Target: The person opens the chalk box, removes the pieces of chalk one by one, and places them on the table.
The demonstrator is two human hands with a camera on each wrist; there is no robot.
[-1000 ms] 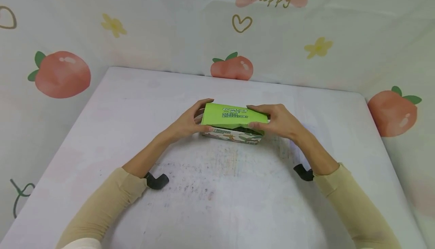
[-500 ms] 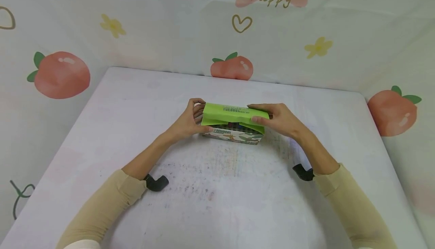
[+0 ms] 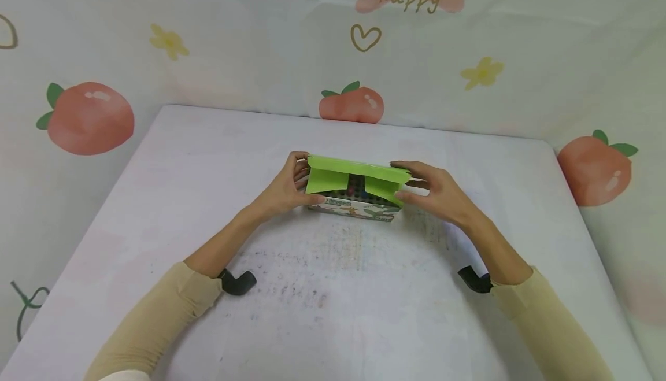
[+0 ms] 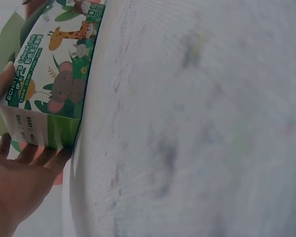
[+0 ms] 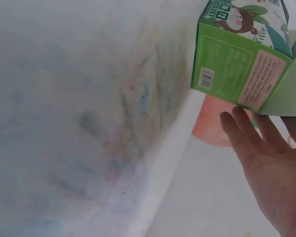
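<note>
A green and white cardboard box (image 3: 338, 207) with animal pictures stands on the table, its green lid (image 3: 359, 165) tilted up at the front. Inside the gap, dark rows with a red and a blue spot (image 3: 364, 192) show, too small to identify. My left hand (image 3: 285, 189) grips the box's left end, thumb on the front. In the left wrist view, the fingers of that hand (image 4: 19, 182) lie along the end panel. My right hand (image 3: 439, 193) is at the right end, fingers spread beside the lid. In the right wrist view, the right hand (image 5: 274, 168) has nearly straight fingers near the green side panel (image 5: 232, 64).
The white table (image 3: 333, 311) carries faint coloured stains in front of the box. A printed cloth (image 3: 260, 51) with peaches and flowers hangs behind and at both sides. Black curved pieces (image 3: 238, 283) stick out by both sleeves.
The lid has swung up and back from the front edge, showing its green inside and the contents. My right hand has shifted right, off the lid's top. The left hand stays at its end.
</note>
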